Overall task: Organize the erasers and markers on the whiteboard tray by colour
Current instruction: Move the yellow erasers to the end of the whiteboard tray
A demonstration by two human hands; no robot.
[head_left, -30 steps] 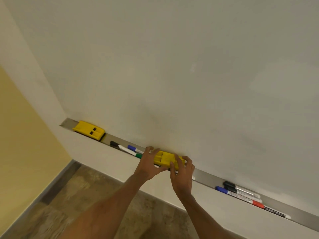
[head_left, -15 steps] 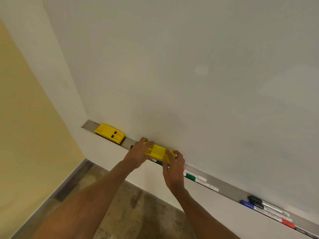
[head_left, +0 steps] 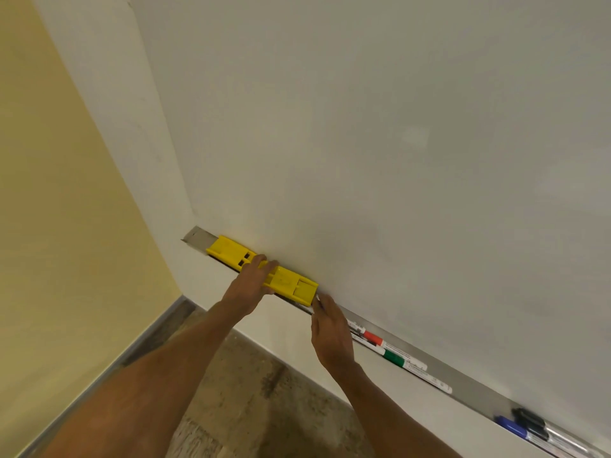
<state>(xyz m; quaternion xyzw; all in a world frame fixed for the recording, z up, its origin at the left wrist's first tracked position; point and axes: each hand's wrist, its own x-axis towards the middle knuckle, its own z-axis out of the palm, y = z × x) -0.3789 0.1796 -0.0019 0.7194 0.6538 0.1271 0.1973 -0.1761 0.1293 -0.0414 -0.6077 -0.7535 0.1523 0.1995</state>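
Note:
A metal tray runs under the whiteboard. One yellow eraser lies at the tray's far left end. A second yellow eraser sits just right of it, almost touching. My left hand grips this second eraser's left end, fingers on top and thumb at the front. My right hand is off the eraser, just right of it, fingers stretched over the left ends of a red marker and a green marker. A blue marker and a black marker lie far right.
The whiteboard rises straight above the tray. A yellow side wall closes the corner on the left. Brown floor tiles show below. A bare stretch of tray separates the green marker from the blue and black ones.
The second eraser has slid left along the tray until it nearly meets the first. My right hand has come off it. The view has shifted left.

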